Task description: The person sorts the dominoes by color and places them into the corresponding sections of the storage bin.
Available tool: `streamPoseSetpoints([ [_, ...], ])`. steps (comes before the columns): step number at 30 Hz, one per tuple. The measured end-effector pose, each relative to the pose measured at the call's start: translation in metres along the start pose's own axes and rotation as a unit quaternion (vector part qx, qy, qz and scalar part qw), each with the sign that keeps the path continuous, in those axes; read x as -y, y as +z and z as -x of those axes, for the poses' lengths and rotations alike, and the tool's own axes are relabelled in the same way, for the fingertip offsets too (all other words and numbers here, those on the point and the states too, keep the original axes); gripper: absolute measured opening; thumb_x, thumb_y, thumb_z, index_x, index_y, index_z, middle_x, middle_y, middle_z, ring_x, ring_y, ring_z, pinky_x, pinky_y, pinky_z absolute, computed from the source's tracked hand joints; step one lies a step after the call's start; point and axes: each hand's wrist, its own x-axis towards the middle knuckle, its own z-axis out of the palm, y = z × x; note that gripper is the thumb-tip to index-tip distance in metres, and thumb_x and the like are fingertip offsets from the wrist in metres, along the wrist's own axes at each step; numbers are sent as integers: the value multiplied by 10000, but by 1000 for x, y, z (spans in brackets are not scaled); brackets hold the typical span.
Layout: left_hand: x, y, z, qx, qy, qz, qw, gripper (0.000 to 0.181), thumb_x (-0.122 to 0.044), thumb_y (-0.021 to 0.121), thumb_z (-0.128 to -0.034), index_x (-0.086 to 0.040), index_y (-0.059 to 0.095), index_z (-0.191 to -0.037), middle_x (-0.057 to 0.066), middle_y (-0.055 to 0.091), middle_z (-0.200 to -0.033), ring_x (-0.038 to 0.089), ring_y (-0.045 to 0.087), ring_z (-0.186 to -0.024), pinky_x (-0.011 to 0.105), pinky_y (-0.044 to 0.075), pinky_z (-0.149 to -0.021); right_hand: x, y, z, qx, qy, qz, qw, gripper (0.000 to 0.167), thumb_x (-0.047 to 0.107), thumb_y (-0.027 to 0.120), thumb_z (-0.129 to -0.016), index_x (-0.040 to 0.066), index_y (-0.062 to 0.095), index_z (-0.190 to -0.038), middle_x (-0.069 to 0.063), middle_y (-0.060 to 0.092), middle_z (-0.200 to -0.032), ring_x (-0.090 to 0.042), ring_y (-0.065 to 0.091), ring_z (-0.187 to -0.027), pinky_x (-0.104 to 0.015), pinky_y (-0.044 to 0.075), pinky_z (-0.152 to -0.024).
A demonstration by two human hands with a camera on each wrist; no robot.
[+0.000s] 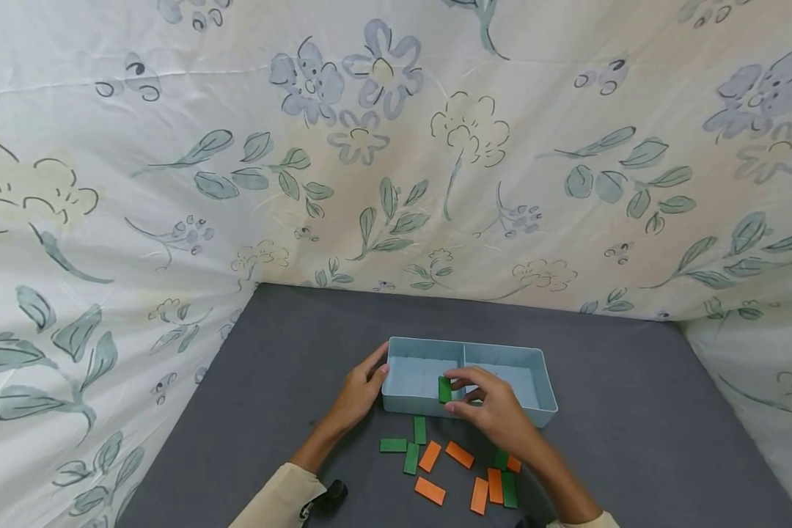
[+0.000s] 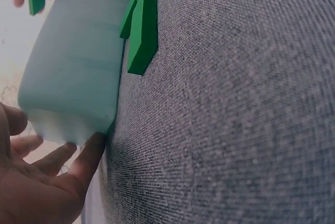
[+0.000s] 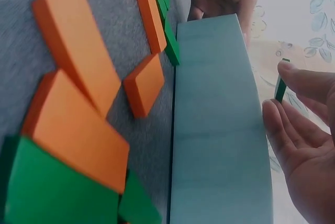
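The hands work apart at the box (image 1: 405, 404): the left hand (image 1: 358, 394) rests its fingertips against the box's left end, not wrapped round it, while the right hand (image 1: 491, 412) pinches a green block (image 1: 444, 391) between thumb and fingers. The green block is above the box's near rim, just left of the divider (image 1: 464, 355); whether it lies wholly inside the rim cannot be told. The step in hand appears to be bringing the block to the box while the left hand steadies it; the next move would seem to call for lowering the block into the left compartment (image 1: 419, 369) and parting thumb from fingers. In the head view the block's long axis runs across the box's length, one end toward the far wall, the other toward the near side; any tilt is uncertain. The box lies lengthwise from left to right. Loose green blocks (image 1: 393, 445) and orange blocks (image 1: 430, 491), variously turned, lie on the table (image 1: 290, 352) before its near side.
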Motion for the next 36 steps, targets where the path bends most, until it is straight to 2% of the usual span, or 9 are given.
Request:
streamPoseSetpoints([
  [4, 1, 0, 0, -42, 16, 32, 10000, 524, -185, 517, -1144, -135, 398, -1652, 111, 385, -1690, 326, 325, -1576, 597, 280, -1245, 1, 7, -7, -47, -98, 98, 9999, 489, 97, 871, -887, 200, 709, -1337, -26, 698, -1237, -348, 693, -1065, -311, 613, -821],
  [12, 0, 1, -1, -53, -14, -53, 10000, 534, -207, 521, -1144, -133, 389, -1656, 101, 387, -1691, 316, 329, -1575, 579, 292, -1245, 3, 17, -21, -72, 158, 338, 9993, 486, 123, 870, -896, 248, 708, -1338, 41, 692, -1238, -188, 693, -1079, -299, 603, -851],
  [15, 0, 3, -1, -45, 2, -72, 10000, 535, -190, 522, -1142, -126, 387, -1656, 100, 393, -1688, 316, 339, -1569, 578, 303, -1238, 2, 19, -25, -70, 235, 351, 9991, 481, 105, 866, -897, 219, 713, -1338, 26, 695, -1231, -214, 699, -1075, -302, 602, -845],
  [19, 2, 5, -2, -61, 40, -78, 9999, 532, -193, 525, -1141, -124, 395, -1652, 104, 400, -1683, 322, 345, -1566, 588, 304, -1234, 1, 21, -30, -67, 399, 332, 9986, 472, 79, 857, -902, 167, 715, -1344, -17, 695, -1227, -311, 708, -1064, -308, 598, -831],
  [27, 2, 3, -3, -75, 18, 3, 10000, 539, -236, 527, -1142, -117, 396, -1652, 111, 397, -1685, 318, 340, -1568, 581, 295, -1241, 0, 29, -43, -15, 692, 352, 9970, 474, 72, 844, -915, 140, 705, -1363, -42, 694, -1261, -216, 728, -962, -331, 611, -789],
  [36, 0, 3, -2, -94, -122, 84, 9998, 534, -222, 524, -1143, -130, 396, -1653, 83, 405, -1681, 277, 359, -1558, 546, 309, -1241, -4, 36, -56, 183, 581, 255, 9978, 460, 20, 825, -916, 77, 696, -1354, -101, 685, -1329, -330, 721, -1107, -381, 626, -816],
])
